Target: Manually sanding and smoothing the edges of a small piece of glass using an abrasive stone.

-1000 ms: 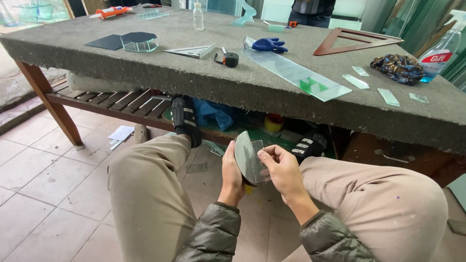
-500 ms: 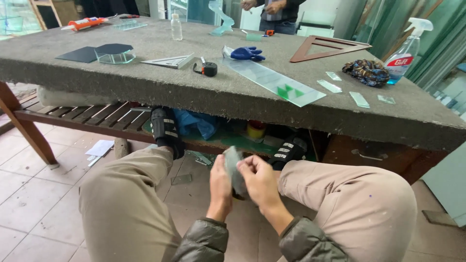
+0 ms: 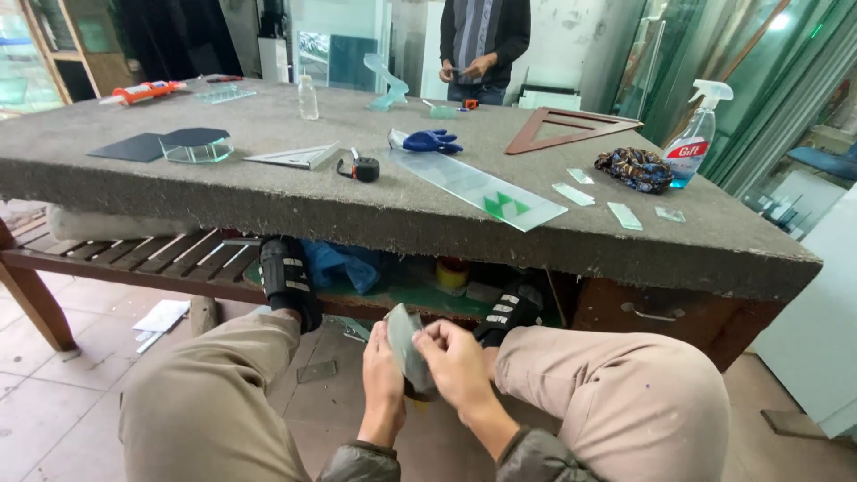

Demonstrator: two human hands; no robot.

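We hold a small greenish glass piece (image 3: pixel 403 344) between our knees, its edge turned toward us. Our left hand (image 3: pixel 382 379) grips it from behind, while our right hand (image 3: pixel 457 366) pinches its near side with curled fingers. Just beyond both hands stands the felt-covered workbench (image 3: pixel 268 201).
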